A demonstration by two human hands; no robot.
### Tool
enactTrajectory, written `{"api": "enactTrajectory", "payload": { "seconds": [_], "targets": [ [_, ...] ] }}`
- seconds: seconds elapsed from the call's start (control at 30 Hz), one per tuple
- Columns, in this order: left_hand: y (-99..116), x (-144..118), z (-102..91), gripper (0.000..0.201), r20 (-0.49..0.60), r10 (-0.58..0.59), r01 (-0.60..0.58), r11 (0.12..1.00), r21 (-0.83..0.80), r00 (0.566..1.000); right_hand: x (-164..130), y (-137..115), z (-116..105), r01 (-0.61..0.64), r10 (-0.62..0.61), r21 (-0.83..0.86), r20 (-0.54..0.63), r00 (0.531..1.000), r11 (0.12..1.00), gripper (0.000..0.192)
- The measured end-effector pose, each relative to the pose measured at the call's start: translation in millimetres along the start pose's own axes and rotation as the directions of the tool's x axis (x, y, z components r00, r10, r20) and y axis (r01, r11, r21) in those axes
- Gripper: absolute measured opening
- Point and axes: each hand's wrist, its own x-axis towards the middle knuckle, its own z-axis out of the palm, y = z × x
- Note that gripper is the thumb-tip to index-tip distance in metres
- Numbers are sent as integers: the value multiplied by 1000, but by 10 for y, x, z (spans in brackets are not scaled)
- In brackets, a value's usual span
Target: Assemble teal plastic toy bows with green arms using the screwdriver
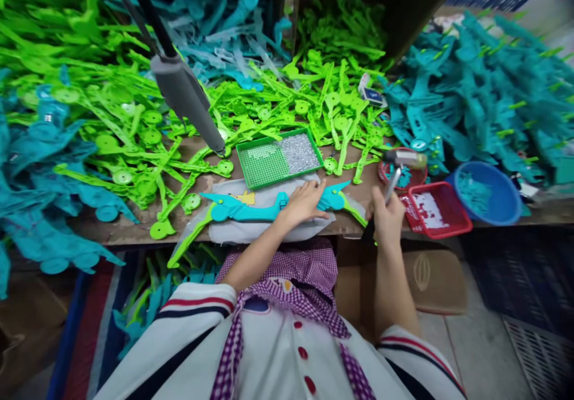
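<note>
A teal plastic toy bow (258,211) with lime-green tips lies across a pale cloth (224,232) at the table's front edge. My left hand (302,204) rests over the bow's right half, fingers stretched and spread, pressing down rather than wrapping round it. To the right, my right hand (386,213) is closed round a hammer (393,183) with a metal shaft, its head raised above the small containers. Just behind the bow sits a green tray (251,183), with many small silvery pieces heaped in its right part.
Lime-green plastic arms (147,119) cover the table's back. Teal parts pile up at left (45,191) and right (484,95). A grey electric screwdriver (186,98) hangs above the table. A red basket (452,228) and a blue bowl (502,214) stand at right.
</note>
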Motion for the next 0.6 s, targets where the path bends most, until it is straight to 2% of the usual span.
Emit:
{"api": "enactTrajectory", "payload": {
  "seconds": [0.03,0.1,0.13,0.2,0.3,0.37,0.47,0.53,0.6],
  "targets": [
    [9,149,52,94,39,-38,38,999,2,999,-268,105,-161,-59,59,-7,-44,997,998,48],
    [-2,313,141,78,76,-83,86,996,-36,994,-747,328,-416,-192,187,-12,-181,966,981,47],
    [-17,336,169,69,81,-85,92,993,-78,993,-934,431,-510,-243,228,-25,-264,937,970,45],
    [-43,305,184,60,82,-65,79,981,-177,995,-1163,594,-633,-312,305,37,-347,887,949,37],
    [-28,190,128,62,78,-47,67,960,-271,996,-1173,717,-671,-313,381,236,-350,856,920,50],
    [14,127,78,65,80,-25,50,944,-327,997,-1074,730,-634,-305,407,323,-322,855,896,59],
    [67,82,35,69,75,37,0,895,-446,997,-982,656,-561,-323,435,395,-237,869,860,61],
    [75,90,24,59,95,48,9,855,-518,994,-985,566,-531,-311,430,460,-178,885,832,55],
    [68,122,10,39,128,19,57,822,-567,992,-992,477,-526,-254,400,520,-188,897,815,44]
  ]
}}
